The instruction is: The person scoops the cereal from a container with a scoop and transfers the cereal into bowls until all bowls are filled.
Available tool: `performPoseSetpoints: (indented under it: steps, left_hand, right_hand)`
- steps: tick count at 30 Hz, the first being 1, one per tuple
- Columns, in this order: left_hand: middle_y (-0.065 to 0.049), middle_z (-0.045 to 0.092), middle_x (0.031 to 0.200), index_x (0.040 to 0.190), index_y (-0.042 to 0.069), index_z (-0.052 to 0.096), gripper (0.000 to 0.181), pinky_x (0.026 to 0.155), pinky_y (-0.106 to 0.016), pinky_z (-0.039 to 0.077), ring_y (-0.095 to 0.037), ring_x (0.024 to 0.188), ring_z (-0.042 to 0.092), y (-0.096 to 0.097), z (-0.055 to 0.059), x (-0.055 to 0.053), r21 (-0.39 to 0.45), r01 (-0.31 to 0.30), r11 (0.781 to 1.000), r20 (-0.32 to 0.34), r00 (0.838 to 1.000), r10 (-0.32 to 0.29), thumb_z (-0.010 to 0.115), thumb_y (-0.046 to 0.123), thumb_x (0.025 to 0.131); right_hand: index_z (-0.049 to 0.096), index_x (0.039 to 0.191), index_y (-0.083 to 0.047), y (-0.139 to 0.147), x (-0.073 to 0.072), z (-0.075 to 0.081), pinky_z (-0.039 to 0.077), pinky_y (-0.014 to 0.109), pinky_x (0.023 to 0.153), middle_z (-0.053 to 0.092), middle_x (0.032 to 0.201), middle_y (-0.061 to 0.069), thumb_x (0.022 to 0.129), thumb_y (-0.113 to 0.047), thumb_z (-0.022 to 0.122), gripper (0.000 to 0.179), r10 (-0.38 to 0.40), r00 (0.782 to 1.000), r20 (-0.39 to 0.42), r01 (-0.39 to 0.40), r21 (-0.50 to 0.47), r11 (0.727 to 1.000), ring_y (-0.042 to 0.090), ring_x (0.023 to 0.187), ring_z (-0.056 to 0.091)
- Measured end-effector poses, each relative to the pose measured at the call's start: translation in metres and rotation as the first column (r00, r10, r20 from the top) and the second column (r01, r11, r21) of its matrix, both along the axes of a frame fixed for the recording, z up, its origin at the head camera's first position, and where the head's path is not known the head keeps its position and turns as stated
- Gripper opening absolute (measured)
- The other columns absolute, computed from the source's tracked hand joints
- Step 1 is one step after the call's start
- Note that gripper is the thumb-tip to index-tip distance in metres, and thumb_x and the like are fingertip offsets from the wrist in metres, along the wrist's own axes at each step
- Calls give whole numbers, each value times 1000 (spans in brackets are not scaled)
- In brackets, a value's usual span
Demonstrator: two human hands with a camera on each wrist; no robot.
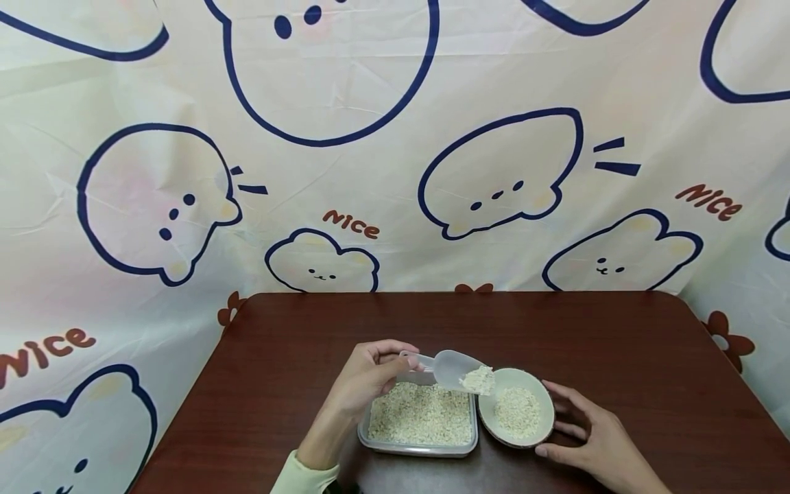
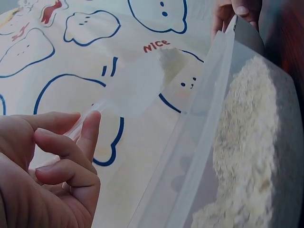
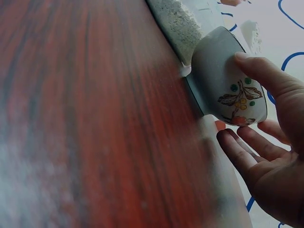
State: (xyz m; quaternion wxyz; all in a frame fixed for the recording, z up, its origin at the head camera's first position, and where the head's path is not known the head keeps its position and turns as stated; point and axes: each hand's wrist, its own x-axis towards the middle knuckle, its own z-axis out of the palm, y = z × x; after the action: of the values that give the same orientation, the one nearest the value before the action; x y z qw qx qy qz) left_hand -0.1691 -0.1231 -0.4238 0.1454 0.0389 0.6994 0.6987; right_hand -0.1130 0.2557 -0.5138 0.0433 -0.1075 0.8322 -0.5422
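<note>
Between the hands, a smooth, cloudy plastic scoop point(image 1: 446, 368) is bearing a clump of pale flakes point(image 1: 479, 380); whether its lip is touching the bowl point(image 1: 517, 377), I cannot tell. Just below the left hand point(image 1: 369, 374), a see-through rectangular box point(image 1: 420, 451) is holding a coarse, grainy bed of flakes. Beside the right hand point(image 1: 591, 439), the round bowl, painted outside with leaves, is holding less. Box and bowl are standing rim beside rim. Beyond both hands, the dark, wood-grained table point(image 1: 666, 370) is stretching broadly to its far edge. The left hand is pinching the scoop's handle; the right is gripping the bowl's side, thumb against its wall.
</note>
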Motion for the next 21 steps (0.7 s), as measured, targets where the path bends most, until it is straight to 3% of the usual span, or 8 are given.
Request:
performPoseSetpoints:
  steps: [3, 10, 13, 21]
  left_hand:
    - [4, 80, 87, 120, -5, 74, 25, 49, -18, 26, -5, 52, 37, 8, 1, 0, 4, 1, 1000, 9, 1000, -1, 71, 8, 98]
    - [6, 80, 85, 123, -13, 69, 31, 50, -18, 29, -4, 50, 35, 23, 3, 1, 19, 23, 1000, 4, 1000, -23, 69, 4, 97]
    - [6, 79, 84, 121, -10, 72, 28, 50, -18, 30, -5, 50, 36, 29, 3, 2, 4, 22, 1000, -7, 1000, -21, 70, 5, 97]
    - [-2, 79, 89, 112, -3, 78, 23, 55, -18, 37, -6, 65, 52, 47, 3, 7, -48, 12, 999, -67, 998, -15, 79, 10, 94]
  right_hand:
    - [49, 158, -12, 0, 0, -1, 62, 21, 89, 61, 143, 24, 76, -16, 99, 96, 7, 1000, -14, -7, -6, 1000, -12, 117, 62]
    - [49, 158, -12, 1, 0, -1, 62, 21, 89, 62, 142, 24, 76, -16, 99, 96, 12, 1000, -23, -12, -4, 1000, -12, 117, 62]
    - [49, 158, -12, 1, 0, -1, 62, 21, 89, 61, 143, 25, 76, -16, 99, 96, 12, 1000, -24, -12, -2, 1000, -12, 117, 62]
    - [50, 158, -12, 1, 1, -2, 63, 22, 89, 60, 144, 24, 75, -15, 99, 96, 19, 998, -53, -19, -11, 1000, -11, 117, 63]
